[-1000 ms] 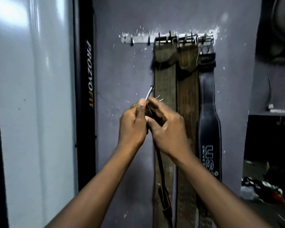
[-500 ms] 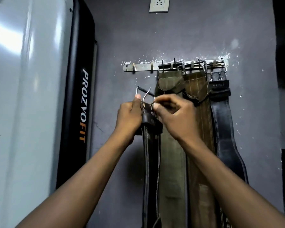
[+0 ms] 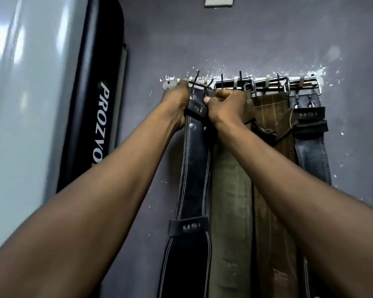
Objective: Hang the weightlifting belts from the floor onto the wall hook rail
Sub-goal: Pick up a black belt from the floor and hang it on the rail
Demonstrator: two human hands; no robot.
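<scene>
A black leather belt with white stitching (image 3: 193, 168) hangs straight down from its buckle end, which both my hands hold up at the left part of the metal hook rail (image 3: 306, 81). My left hand (image 3: 177, 100) grips the buckle's left side, with fingertips touching the rail. My right hand (image 3: 226, 106) grips the buckle's right side. Its prongs stick up by the hooks; whether it rests on a hook is hidden. To the right hang an olive belt (image 3: 232, 201), a brown belt (image 3: 271, 117) and another black belt (image 3: 310, 147).
A black upright pad with white lettering (image 3: 95, 104) and a pale glossy panel (image 3: 26, 104) stand close on the left. A white wall socket (image 3: 219, 1) sits above the rail on the grey wall.
Both hands have lifted the black belt's buckle from chest height up to the rail. My view has tilted and moved closer to the wall.
</scene>
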